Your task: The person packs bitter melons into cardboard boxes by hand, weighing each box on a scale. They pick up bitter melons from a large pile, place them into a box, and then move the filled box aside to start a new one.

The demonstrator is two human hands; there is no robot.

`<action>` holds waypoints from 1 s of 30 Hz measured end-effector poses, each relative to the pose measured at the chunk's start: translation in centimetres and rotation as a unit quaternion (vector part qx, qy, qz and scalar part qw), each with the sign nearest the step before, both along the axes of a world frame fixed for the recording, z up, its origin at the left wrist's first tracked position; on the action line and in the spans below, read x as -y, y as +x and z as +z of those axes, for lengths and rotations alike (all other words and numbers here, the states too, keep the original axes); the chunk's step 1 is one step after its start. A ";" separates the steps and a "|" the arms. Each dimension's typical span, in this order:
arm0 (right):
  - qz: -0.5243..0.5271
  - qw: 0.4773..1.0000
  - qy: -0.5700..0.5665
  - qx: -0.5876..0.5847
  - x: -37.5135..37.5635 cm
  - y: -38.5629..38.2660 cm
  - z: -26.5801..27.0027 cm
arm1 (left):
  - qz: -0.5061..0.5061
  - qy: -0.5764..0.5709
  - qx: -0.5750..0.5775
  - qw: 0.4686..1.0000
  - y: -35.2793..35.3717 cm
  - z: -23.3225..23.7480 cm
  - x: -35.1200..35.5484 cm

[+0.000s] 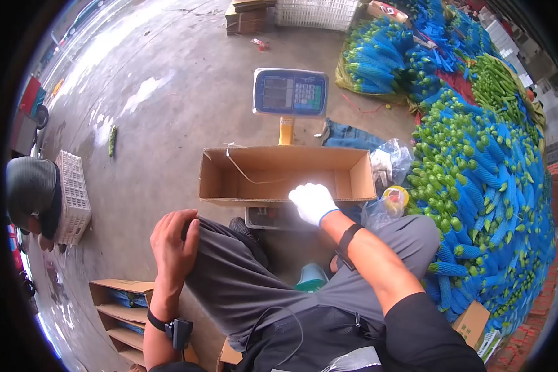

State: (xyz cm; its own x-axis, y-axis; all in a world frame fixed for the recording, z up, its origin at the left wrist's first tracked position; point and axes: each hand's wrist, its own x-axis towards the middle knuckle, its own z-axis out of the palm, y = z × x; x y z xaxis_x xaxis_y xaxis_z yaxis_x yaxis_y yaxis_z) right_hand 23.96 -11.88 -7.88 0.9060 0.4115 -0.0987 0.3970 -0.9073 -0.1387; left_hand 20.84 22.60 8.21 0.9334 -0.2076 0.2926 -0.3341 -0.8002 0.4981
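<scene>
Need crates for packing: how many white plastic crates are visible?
2: the left crate beside another person, the top crate at the frame edge. Pale stacks far right may be more.

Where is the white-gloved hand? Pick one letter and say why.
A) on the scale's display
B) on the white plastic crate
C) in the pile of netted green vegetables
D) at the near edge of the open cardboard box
D: the gloved right hand is at the near wall of the open cardboard box, well apart from the scale display and the vegetable pile.
</scene>
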 end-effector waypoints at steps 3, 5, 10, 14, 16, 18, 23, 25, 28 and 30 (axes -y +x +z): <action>-0.016 1.000 0.004 -0.022 -0.8 -0.9 -1.4 | 0.003 0.006 -0.014 1.000 -0.2 0.2 0.2; -0.016 0.999 0.004 -0.034 -1.3 -1.0 -1.7 | 0.001 0.008 -0.019 1.000 0.2 0.4 0.5; -0.045 0.997 0.027 -0.064 -1.4 -1.3 0.2 | -0.016 0.042 -0.069 0.997 1.6 0.6 1.2; -0.023 0.995 0.046 -0.084 -1.1 -3.2 6.2 | -0.122 -0.050 -0.426 0.895 8.8 -0.3 0.7; 0.003 0.989 0.054 -0.140 -0.4 -4.8 9.6 | -0.189 -0.053 -0.464 0.864 13.7 -5.3 0.4; 0.021 0.984 0.114 -0.138 0.9 -7.5 12.1 | -0.138 -0.048 -0.512 0.846 17.0 -7.7 1.9; -0.034 0.946 0.281 -0.157 6.4 -14.4 19.0 | -0.072 -0.111 -0.554 0.822 22.2 -14.1 3.6; -0.129 0.938 0.289 -0.140 8.8 -16.8 21.3 | -0.071 -0.142 -0.551 0.819 23.4 -14.6 3.5; -0.342 0.839 0.409 -0.112 11.2 -21.2 21.7 | -0.044 -0.159 -0.455 0.875 23.7 -12.0 4.1; -0.437 0.723 0.526 -0.095 12.4 -23.6 21.2 | -0.051 -0.222 -0.388 0.893 23.7 -10.2 4.2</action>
